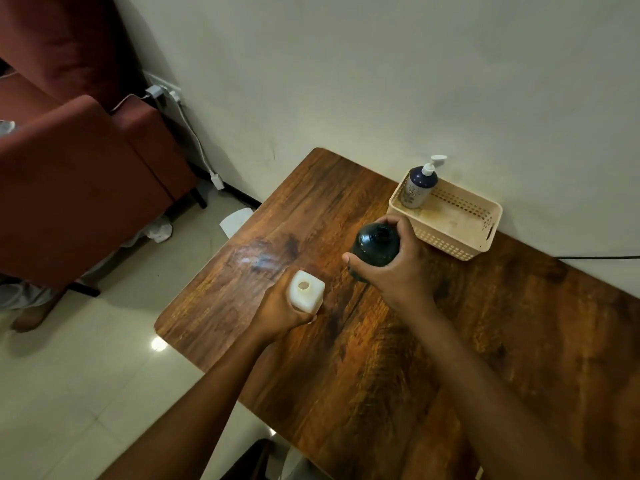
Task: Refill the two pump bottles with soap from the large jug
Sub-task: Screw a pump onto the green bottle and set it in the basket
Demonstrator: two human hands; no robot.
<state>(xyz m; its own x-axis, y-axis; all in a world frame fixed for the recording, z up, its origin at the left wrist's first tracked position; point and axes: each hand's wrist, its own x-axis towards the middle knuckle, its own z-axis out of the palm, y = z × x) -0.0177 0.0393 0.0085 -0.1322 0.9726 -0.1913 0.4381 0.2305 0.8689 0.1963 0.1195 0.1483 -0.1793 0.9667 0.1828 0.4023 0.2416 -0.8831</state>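
My left hand [282, 311] grips a whitish plastic jug [306, 294] standing upright on the wooden table [381, 341], its round mouth uncapped and facing up. To its right, my right hand [398, 268] wraps around a dark green bottle [375, 244] with an open neck and no pump on it. The bottle stands upright near the basket. A second pump bottle [419, 187], dark blue and white with a white pump head, stands in the far left corner of a beige perforated basket [460, 233].
The basket sits against the white wall at the table's far edge. A black cable [595, 258] runs along the wall at the right. A red-brown armchair [79, 174] stands left of the table, with chargers and white cables behind it. Paper scraps lie on the tiled floor.
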